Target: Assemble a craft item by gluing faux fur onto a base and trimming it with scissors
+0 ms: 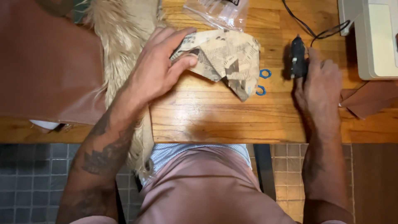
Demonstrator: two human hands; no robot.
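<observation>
- Left hand (159,62): pinching folded print cloth (226,58), thumb under, fingers over its left edge.
- Right hand (321,81): closed around black glue gun (297,58), cord (311,27) trailing away.
- Blue loops (262,81) poking out beside cloth.
- Shaggy fur (120,45), smooth brown leather (45,62) left.
- Bare glossy wood table (215,120) toward near edge.

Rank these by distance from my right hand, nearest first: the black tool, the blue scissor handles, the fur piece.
From the right hand:
1. Black tool, touching its fingers.
2. Blue scissor handles, just left, beside the printed fabric.
3. Fur piece, far left, under the left forearm.
</observation>
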